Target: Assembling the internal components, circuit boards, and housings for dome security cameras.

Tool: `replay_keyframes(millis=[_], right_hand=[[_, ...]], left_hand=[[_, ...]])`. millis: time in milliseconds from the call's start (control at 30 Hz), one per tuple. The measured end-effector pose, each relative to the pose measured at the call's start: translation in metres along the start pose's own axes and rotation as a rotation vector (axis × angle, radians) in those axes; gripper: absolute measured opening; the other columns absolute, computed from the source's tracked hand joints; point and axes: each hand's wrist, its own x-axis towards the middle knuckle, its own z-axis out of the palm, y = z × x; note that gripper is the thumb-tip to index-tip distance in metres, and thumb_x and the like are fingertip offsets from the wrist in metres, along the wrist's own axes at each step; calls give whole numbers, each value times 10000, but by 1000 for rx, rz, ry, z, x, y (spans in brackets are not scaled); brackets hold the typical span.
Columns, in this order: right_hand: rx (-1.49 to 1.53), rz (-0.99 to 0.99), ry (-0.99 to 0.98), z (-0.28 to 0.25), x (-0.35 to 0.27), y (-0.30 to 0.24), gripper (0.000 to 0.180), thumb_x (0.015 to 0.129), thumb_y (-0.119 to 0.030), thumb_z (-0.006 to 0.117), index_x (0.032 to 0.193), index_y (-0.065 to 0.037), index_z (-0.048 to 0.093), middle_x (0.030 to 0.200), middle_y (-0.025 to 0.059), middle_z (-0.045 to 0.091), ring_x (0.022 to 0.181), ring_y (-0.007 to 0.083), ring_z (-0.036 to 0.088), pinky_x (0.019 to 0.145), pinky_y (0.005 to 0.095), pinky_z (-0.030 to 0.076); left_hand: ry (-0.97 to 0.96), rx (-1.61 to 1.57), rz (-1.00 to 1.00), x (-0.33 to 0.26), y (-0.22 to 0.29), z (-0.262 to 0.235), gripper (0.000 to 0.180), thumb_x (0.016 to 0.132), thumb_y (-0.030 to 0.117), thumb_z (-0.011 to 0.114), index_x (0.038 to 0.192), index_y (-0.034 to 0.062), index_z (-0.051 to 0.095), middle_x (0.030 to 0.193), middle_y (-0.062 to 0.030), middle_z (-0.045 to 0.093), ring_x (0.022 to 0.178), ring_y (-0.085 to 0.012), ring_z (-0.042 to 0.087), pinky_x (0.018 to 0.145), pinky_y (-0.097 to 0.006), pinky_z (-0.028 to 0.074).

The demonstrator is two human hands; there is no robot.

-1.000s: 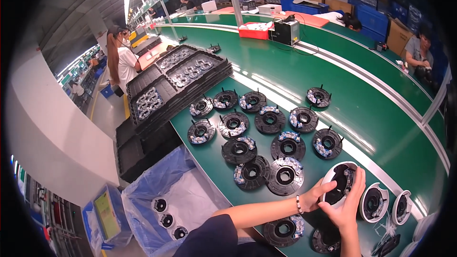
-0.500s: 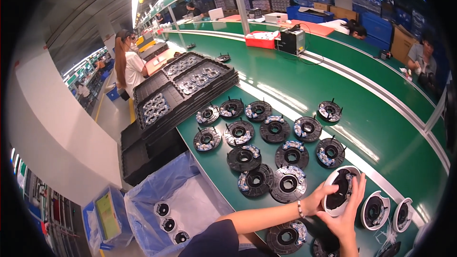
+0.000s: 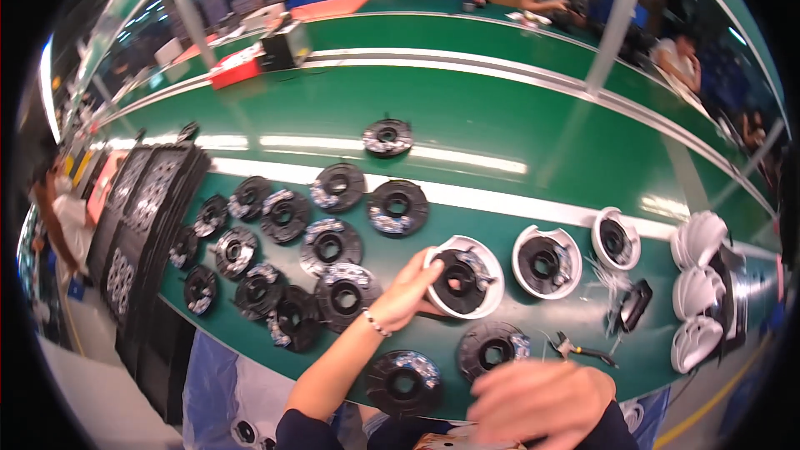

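My left hand [image 3: 406,293] grips the rim of a white round housing [image 3: 492,302], thumb over its edge. A black disc with a circuit board sits inside it. My right hand [image 3: 537,400] is apart from the housing, low over the near table edge. It is blurred by motion, its fingers look loosely stretched, and nothing shows in it. Just beyond it lie cutting pliers [image 3: 583,352] and a black disc [image 3: 479,350], partly covered by the hand. To the right of the held housing stand a second white housing [image 3: 569,285] and a third white housing [image 3: 633,257], each with a black disc inside.
Several black discs with circuit boards [image 3: 343,296] spread over the green table's left half. Black trays [image 3: 158,200] are stacked at far left. Stacked white shells [image 3: 696,346] stand at right, near white ties [image 3: 608,283] and a black tool [image 3: 635,307]. Other people sit across the line.
My view has swung to the right. My right hand has let go of the white housing and moved down toward me, while my left hand keeps hold of it.
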Motion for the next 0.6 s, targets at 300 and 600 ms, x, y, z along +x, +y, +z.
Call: replay_keyframes(millis=[300,600], right_hand=[[630,-106,-112,7,-19,-39,471,776,-151,607,1042,201,439,737,128,547,616,223,523,533,298,417],[733,-133,-271,2,-29,-42,502,801,-186,575,1075,200,407,721,93,523,593,203,488,500,302,381]], left_hand=[[78,177,79,4,-9,12,452,874,164,454,1269,26,283,1106,-74,484,930,-121,525,709,-273,504],[156,309,198,5,-18,-5,380,879,119,434,1228,-11,363,1100,-69,513,896,-98,530,734,-230,463]])
